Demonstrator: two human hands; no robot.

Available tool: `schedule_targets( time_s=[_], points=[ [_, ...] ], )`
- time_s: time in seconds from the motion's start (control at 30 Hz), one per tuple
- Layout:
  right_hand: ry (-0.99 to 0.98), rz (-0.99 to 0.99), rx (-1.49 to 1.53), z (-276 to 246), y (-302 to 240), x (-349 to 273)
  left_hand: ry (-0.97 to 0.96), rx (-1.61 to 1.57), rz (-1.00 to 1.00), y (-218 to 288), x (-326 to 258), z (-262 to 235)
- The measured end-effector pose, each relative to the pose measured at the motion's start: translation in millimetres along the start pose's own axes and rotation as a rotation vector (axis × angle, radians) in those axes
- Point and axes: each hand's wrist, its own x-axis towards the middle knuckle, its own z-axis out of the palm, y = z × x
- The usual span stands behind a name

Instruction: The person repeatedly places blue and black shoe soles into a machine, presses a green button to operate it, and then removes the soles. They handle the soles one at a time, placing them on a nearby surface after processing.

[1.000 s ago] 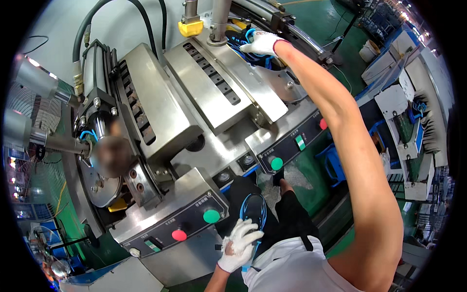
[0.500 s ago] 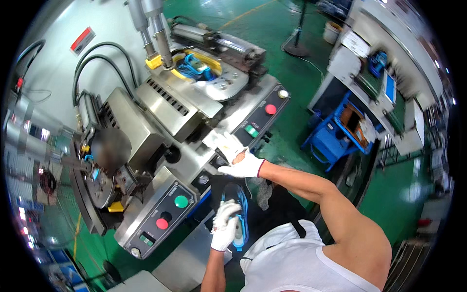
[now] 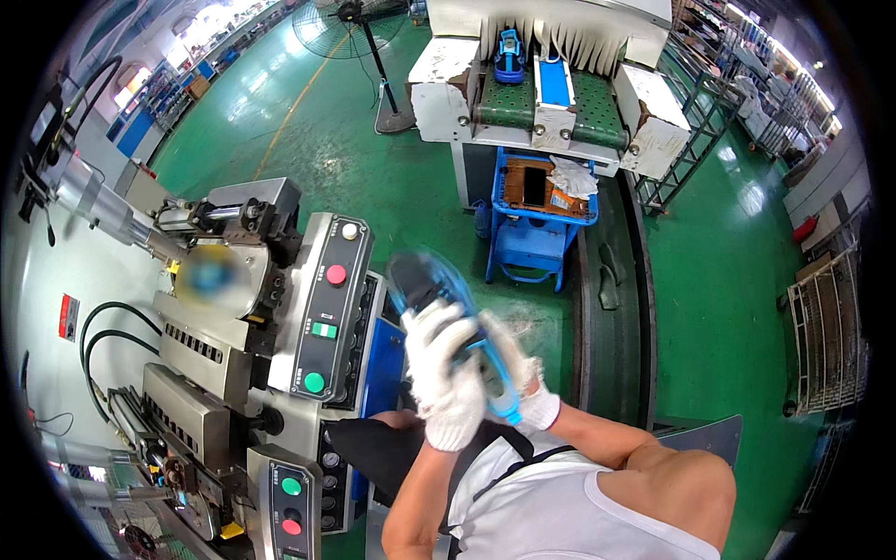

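A blue and black shoe (image 3: pixel 459 278), blurred by motion, is held up in front of my body, its toe away from me. My left hand (image 3: pixel 442 378), in a white knit glove, is closed round its near side. On the shoe's other side my right hand (image 3: pixel 525 373), gloved too, is pressed against it; its fingers are partly hidden and smeared. Left of my hands stands a machine with a control panel (image 3: pixel 322 303) of coloured buttons.
A second panel (image 3: pixel 290 504) sits nearer me at lower left. Ahead, a conveyor (image 3: pixel 505 105) carries another blue shoe (image 3: pixel 509 58). Below it stands a blue cart (image 3: pixel 528 245) with a tray. A pedestal fan (image 3: pixel 383 70) is at the back; a wire rack (image 3: pixel 826 331) at right.
My view has swung to the right, toward the conveyor. The shoe has come up in my left hand. My right hand has left the machine's front and joined it at the shoe.
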Motion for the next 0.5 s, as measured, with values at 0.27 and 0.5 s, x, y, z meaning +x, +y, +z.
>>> schedule_targets(
  time_s=[0.27, 0.5],
  points=[
    [0.863, 0.091, 0.137, -122.3, 99.1, 108.9, -0.443, -0.132, 0.399, 8.2, 30.1, 67.7],
    [0.468, 0.465, -0.447, -287.7, 354.4, 273.4, -0.383, 0.061, -0.237, -67.9, -85.2, -6.7]
  ],
)
